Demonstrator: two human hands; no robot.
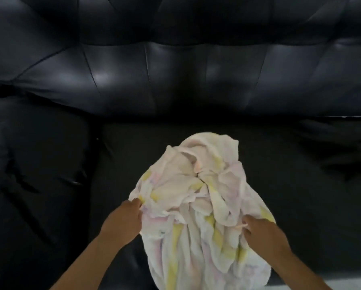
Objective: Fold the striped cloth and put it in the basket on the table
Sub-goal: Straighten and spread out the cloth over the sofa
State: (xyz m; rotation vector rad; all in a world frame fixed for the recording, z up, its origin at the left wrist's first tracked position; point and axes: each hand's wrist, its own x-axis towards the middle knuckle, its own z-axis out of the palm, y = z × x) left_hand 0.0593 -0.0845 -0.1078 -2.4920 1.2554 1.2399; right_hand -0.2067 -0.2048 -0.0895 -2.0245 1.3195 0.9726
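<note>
The striped cloth (198, 208), white with faint yellow and pink stripes, lies crumpled in a heap on the black sofa seat (290, 195), its near end hanging over the front edge. My left hand (124, 221) pinches the cloth's left edge. My right hand (263, 232) grips a fold at its right side. No basket or table is in view.
The black leather sofa backrest (175, 65) fills the upper half of the view. A dark cushion or armrest (35, 147) sits at the left. A pale strip of floor (351, 284) shows at the bottom right.
</note>
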